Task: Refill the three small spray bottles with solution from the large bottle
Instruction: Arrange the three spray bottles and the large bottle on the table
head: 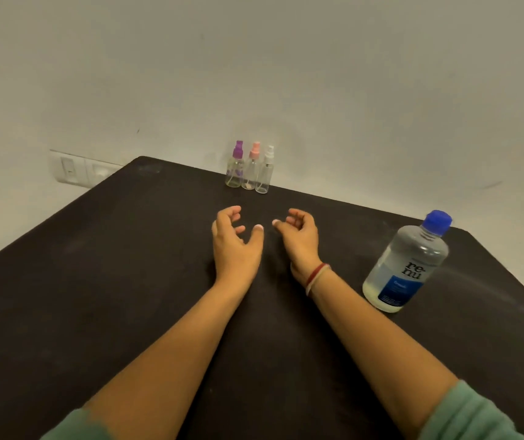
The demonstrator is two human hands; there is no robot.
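My left hand (233,239) and right hand (298,235), side by side over the dark counter (95,265), fingers loosely curled, holding nothing. Far edge: purple-capped spray bottle (235,165), pink-capped spray bottle (251,169) and white-capped spray bottle (265,173), upright in a tight row. Right: large bottle (406,265), capped, upright.

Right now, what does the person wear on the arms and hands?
The forearms are bare. A pale green left sleeve and right sleeve end near the elbows. Two thin bands, one red and one pale, circle the right wrist. The left hand and right hand wear no gloves.
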